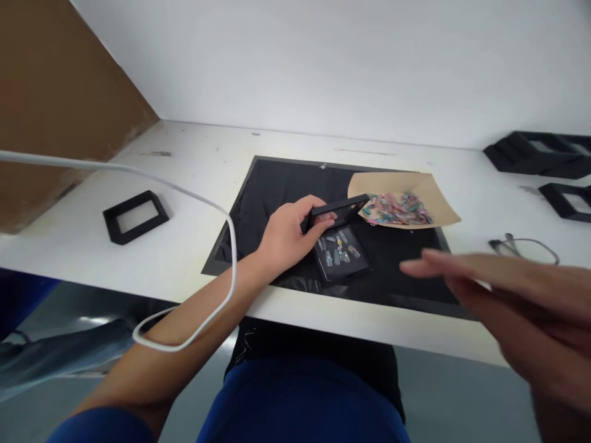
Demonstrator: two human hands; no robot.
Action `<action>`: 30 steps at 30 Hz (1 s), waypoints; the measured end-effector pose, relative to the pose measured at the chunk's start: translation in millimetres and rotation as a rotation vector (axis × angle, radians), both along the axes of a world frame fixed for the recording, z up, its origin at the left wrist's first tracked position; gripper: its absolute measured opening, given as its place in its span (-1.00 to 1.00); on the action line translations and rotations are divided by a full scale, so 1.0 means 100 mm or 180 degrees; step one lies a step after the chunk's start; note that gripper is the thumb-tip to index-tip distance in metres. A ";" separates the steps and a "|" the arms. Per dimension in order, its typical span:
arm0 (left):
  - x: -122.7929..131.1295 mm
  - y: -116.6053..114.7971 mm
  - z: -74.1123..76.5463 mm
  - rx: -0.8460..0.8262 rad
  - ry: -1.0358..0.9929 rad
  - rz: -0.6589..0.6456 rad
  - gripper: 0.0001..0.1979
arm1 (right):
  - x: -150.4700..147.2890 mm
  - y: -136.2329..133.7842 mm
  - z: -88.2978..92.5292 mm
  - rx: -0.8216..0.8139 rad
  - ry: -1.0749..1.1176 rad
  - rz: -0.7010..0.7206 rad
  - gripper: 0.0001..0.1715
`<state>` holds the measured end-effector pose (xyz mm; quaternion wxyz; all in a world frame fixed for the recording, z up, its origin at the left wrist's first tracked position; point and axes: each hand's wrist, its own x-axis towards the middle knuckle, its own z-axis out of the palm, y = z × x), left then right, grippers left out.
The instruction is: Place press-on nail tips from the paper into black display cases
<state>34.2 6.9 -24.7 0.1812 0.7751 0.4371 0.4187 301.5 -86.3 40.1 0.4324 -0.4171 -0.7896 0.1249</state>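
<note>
My left hand [293, 231] grips the raised lid [339, 212] of a small black case, its fingers wrapped round the lid's left part. The case's base [341, 253] lies on the black mat and holds several small clear and coloured pieces. My right hand [503, 289] hangs over the right part of the table, blurred, its fingers stretched out with nothing seen in them. Behind the case, a tan paper tray [438, 200] holds a heap of small colourful pieces [399, 209].
A black frame [136, 216] lies at the left. More black frames [538, 154] are stacked at the back right, near a thin cable [530, 241]. A white cable [233, 246] loops across my left forearm. The black mat [263, 184] covers the table's middle.
</note>
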 end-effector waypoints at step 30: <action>-0.07 -0.09 0.03 -0.0173 0.1726 -0.1687 -0.45 | -0.16 0.60 -0.74 -0.0400 -0.1349 0.0997 -0.75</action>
